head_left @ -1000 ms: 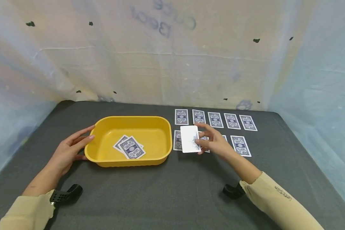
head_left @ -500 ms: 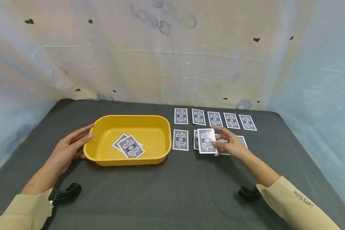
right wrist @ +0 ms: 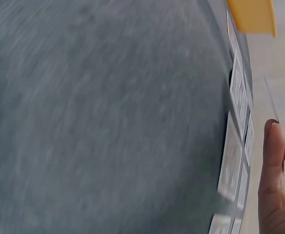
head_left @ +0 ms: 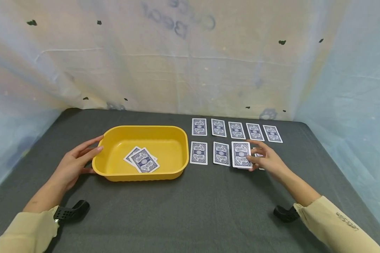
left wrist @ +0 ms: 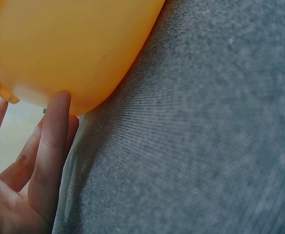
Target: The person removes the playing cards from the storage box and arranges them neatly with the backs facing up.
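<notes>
In the head view my right hand (head_left: 267, 160) pinches a playing card (head_left: 240, 154) by its right edge, blue patterned back showing. The card is held above the front row of cards, covering most of one there. Seen edge-on in the right wrist view, the held card (right wrist: 271, 100) stands up from the thumb and fingertips. My left hand (head_left: 74, 161) rests against the left end of a yellow tub (head_left: 140, 177), fingers fairly straight. The left wrist view has its fingers (left wrist: 57, 136) touching the tub's outer wall. Inside the tub lie overlapping face-down cards (head_left: 144, 160).
Face-down cards lie in two rows right of the tub, the back row's middle card (head_left: 236, 130) among several. Front-row cards include one nearest the tub (head_left: 198, 153); another is partly hidden by my right hand. A dark grey cloth (head_left: 177, 218) covers the table, with a pale curtain (head_left: 190, 70) behind.
My right hand has moved right along the front row with the card, whose plain white look has turned to the patterned back. The left hand and tub have stayed nearly still.
</notes>
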`<move>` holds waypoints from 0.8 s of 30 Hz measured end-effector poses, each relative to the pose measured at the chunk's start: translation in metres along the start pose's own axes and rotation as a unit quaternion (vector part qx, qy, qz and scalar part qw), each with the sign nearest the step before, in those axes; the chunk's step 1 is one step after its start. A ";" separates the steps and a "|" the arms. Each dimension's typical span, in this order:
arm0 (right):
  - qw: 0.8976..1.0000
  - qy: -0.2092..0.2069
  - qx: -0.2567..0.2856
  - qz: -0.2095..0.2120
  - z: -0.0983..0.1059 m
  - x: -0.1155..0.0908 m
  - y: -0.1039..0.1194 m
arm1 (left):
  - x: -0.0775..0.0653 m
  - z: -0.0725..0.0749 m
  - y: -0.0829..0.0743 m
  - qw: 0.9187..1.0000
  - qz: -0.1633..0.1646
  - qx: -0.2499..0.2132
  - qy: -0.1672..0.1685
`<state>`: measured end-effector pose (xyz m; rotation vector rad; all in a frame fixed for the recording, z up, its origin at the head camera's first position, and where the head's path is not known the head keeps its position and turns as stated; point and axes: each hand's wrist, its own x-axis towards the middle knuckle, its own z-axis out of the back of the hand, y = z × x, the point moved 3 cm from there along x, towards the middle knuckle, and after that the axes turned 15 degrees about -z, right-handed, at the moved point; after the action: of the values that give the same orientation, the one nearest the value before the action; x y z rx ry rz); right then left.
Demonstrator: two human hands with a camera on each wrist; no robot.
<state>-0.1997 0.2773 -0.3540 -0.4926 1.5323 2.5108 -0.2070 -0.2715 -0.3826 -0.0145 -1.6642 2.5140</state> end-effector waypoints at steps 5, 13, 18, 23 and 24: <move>1.000 -0.023 -0.005 -0.009 0.013 -0.001 -0.009 | 0.001 0.000 0.001 1.000 -0.005 0.003 -0.003; 0.998 -0.057 -0.030 -0.021 0.030 -0.001 -0.021 | 0.001 0.000 0.001 1.000 -0.007 0.002 -0.004; 0.996 -0.078 -0.042 -0.028 0.040 -0.001 -0.027 | 0.000 0.000 0.001 1.000 -0.007 -0.003 -0.003; 0.995 -0.089 -0.040 -0.026 0.052 -0.001 -0.034 | 0.000 0.000 0.000 1.000 -0.005 -0.009 -0.002; 0.995 -0.091 -0.038 -0.026 0.054 -0.001 -0.035 | 0.001 0.000 0.000 1.000 -0.005 -0.009 -0.001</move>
<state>-0.1985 0.3414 -0.3602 -0.3001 1.3451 2.5048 -0.2076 -0.2716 -0.3828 -0.0046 -1.6833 2.4938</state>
